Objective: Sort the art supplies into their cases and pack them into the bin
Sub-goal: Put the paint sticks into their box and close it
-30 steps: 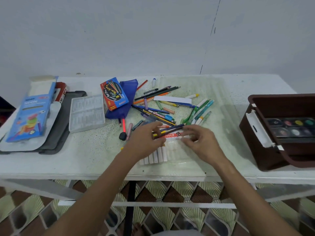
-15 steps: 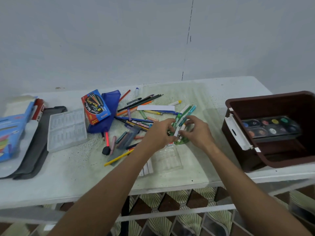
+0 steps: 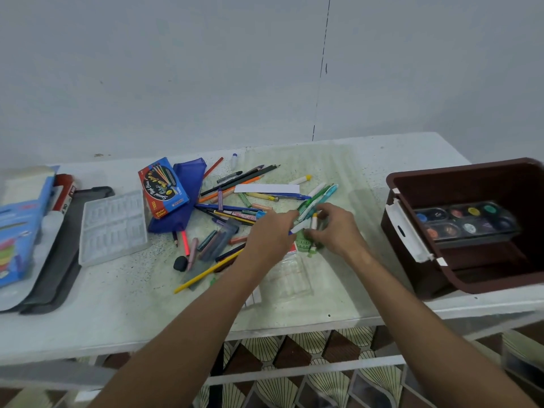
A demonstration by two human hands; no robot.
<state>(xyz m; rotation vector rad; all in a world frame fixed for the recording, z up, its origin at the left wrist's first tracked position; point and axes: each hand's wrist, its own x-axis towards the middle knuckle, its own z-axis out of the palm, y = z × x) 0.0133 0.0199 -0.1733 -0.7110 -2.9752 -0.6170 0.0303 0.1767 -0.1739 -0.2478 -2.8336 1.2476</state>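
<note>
Both hands on the markers [image 3: 313,206] mid-table, left hand [image 3: 272,235] and right hand [image 3: 334,231] each pinching the bunch: light, stiff, slick barrels that likely roll, so grip mid-barrel, bundled; bin [image 3: 471,278] sits right.

Glossy brown plastic bin [image 3: 418,184], clear plastic tray [image 3: 113,228], speckled matt table [image 3: 117,290]

Over the white speckled table [image 3: 97,293], the left hand [image 3: 269,237] and right hand [image 3: 335,228] meet around a bunch of green and white marker pens [image 3: 313,203], fingers curled on them. Loose coloured pencils [image 3: 235,187] lie scattered behind. At the right, a dark brown plastic bin [image 3: 412,254] holds a round-pan watercolour palette [image 3: 465,222].
</note>
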